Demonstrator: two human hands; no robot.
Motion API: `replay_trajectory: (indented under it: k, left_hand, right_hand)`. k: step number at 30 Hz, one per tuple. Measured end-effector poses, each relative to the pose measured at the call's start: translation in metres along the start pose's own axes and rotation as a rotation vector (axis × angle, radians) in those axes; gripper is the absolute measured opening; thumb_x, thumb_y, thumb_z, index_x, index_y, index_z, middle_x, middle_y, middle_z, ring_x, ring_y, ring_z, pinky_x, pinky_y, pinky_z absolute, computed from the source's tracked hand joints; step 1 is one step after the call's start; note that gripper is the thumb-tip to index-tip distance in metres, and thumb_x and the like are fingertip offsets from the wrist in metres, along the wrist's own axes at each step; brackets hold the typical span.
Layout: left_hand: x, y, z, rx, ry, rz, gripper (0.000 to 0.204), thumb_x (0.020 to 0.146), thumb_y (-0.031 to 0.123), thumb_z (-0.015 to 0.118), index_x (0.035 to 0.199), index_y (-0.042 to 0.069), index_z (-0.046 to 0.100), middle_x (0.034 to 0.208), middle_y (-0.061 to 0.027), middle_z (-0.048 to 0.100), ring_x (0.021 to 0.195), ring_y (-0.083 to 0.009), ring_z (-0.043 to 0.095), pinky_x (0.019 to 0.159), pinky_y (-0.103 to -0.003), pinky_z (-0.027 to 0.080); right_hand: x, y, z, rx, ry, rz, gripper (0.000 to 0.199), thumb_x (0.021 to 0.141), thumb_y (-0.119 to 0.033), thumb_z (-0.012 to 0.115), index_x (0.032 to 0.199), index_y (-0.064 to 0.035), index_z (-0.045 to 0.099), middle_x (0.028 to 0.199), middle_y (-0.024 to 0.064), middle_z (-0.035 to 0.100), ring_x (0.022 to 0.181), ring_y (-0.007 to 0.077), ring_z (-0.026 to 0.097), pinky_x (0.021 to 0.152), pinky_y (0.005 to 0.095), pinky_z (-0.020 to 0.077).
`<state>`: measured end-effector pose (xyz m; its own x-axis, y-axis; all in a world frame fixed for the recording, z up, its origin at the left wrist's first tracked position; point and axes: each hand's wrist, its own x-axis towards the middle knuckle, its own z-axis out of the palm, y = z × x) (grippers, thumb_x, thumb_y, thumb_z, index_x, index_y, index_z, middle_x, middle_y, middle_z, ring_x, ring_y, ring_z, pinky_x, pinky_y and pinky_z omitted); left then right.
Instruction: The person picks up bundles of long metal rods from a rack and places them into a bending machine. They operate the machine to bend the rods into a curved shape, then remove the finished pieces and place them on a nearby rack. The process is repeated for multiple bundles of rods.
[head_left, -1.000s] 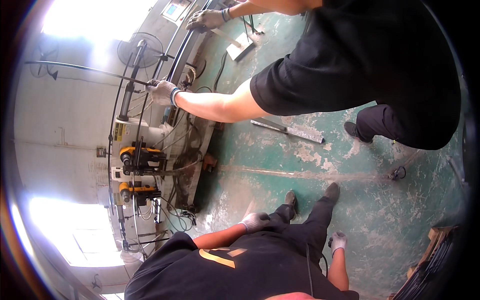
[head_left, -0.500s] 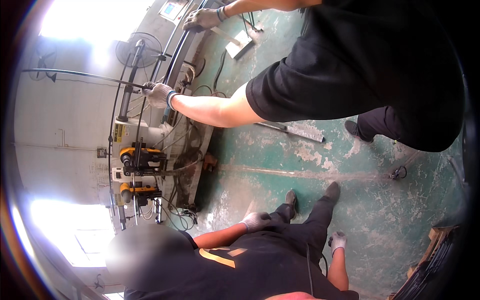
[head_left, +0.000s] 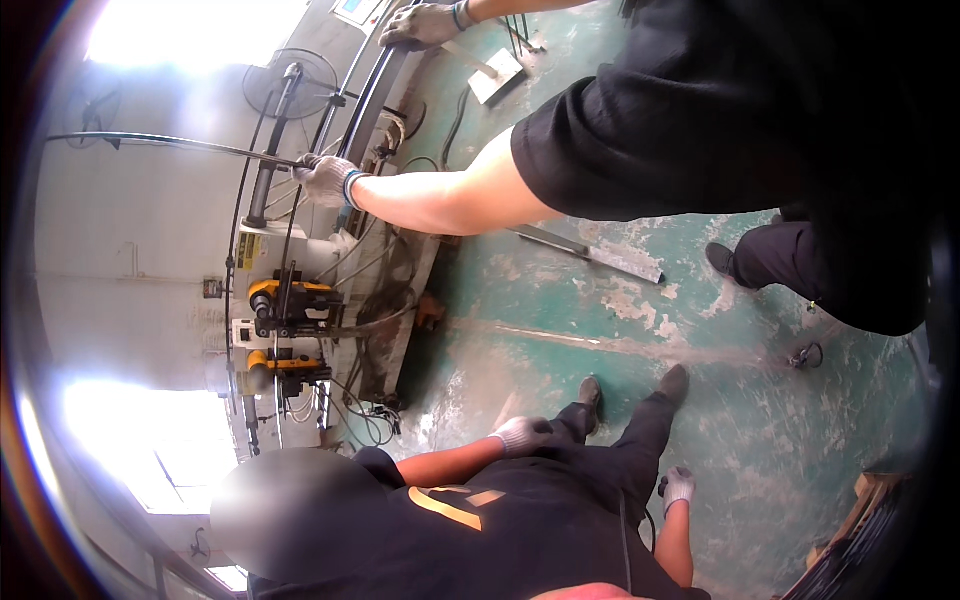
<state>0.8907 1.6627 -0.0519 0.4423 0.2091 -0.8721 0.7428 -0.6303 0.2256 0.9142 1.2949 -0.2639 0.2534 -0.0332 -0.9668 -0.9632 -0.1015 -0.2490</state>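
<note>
The picture lies on its side, and my arms reach in from the right. My left hand (head_left: 325, 180), in a grey knit glove, is closed around the end of a thin black rod (head_left: 200, 145), which stretches away to the picture's left edge. Higher in the picture, my right hand (head_left: 420, 25) has its gloved fingers bent over a long dark metal bar (head_left: 372, 98). This bar runs along the machine beside my left hand. Two orange-and-black power drills (head_left: 290, 300) are mounted on the machine below that hand. My palms are hidden.
A co-worker in a black shirt (head_left: 450, 530) stands at the bottom, gloved hands low. A metal profile (head_left: 590, 255) and a white plate (head_left: 497, 77) lie on the green floor. Hoses and cables (head_left: 380, 420) hang by the machine. A wooden rack (head_left: 870, 490) with dark rods stands lower right.
The whole view has shifted a little, so the machine, floor items and my hands sit slightly further right and higher. Both hands keep the same hold; the co-worker's pose looks the same.
</note>
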Motion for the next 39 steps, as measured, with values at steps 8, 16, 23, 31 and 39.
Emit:
replay_trajectory:
  k: [8, 16, 23, 31, 39]
  left_hand:
    - [-0.001, 0.008, -0.006, -0.038, -0.004, -0.030, 0.038, 0.085, 0.035, 0.058, 0.108, 0.006, 0.066, 0.107, -0.0169, 0.066, 0.101, -0.0301, 0.063, 0.091, -0.037, 0.047]
    - [0.004, 0.005, -0.007, -0.040, -0.024, -0.036, 0.041, 0.085, 0.037, 0.057, 0.112, 0.007, 0.065, 0.109, -0.0182, 0.065, 0.104, -0.0330, 0.061, 0.092, -0.039, 0.046]
    - [0.006, 0.007, -0.011, -0.054, -0.048, -0.050, 0.044, 0.085, 0.040, 0.056, 0.115, 0.008, 0.063, 0.112, -0.0200, 0.063, 0.107, -0.0347, 0.059, 0.093, -0.040, 0.044]
    - [0.016, 0.004, -0.010, -0.014, -0.063, -0.014, 0.043, 0.084, 0.039, 0.055, 0.114, 0.009, 0.064, 0.112, -0.0183, 0.064, 0.106, -0.0339, 0.059, 0.093, -0.040, 0.045]
    - [0.020, 0.009, -0.009, -0.017, -0.047, -0.004, 0.042, 0.084, 0.038, 0.055, 0.113, 0.010, 0.064, 0.108, -0.0175, 0.065, 0.103, -0.0336, 0.061, 0.090, -0.040, 0.046]
  right_hand:
    - [-0.008, -0.012, 0.006, 0.007, 0.037, 0.033, 0.012, 0.085, -0.011, 0.055, 0.092, -0.0015, 0.057, 0.059, 0.0056, 0.052, 0.042, 0.0136, 0.046, 0.037, 0.0285, 0.0350]
    - [-0.005, -0.021, 0.009, 0.031, 0.012, 0.027, 0.010, 0.086, -0.010, 0.055, 0.089, -0.0006, 0.056, 0.058, 0.0052, 0.051, 0.041, 0.0141, 0.046, 0.037, 0.0288, 0.0352]
    - [-0.005, -0.025, 0.012, -0.008, 0.035, 0.002, 0.011, 0.085, -0.012, 0.056, 0.086, -0.0011, 0.056, 0.057, 0.0052, 0.050, 0.041, 0.0140, 0.045, 0.037, 0.0287, 0.0347]
    - [-0.009, -0.031, 0.011, 0.001, 0.006, -0.023, 0.013, 0.084, -0.012, 0.057, 0.086, 0.0005, 0.057, 0.058, 0.0064, 0.053, 0.041, 0.0144, 0.047, 0.037, 0.0288, 0.0363]
    - [0.005, -0.019, 0.006, -0.029, 0.023, -0.034, 0.014, 0.083, -0.013, 0.059, 0.087, 0.0001, 0.058, 0.061, 0.0080, 0.057, 0.043, 0.0148, 0.051, 0.039, 0.0296, 0.0387]
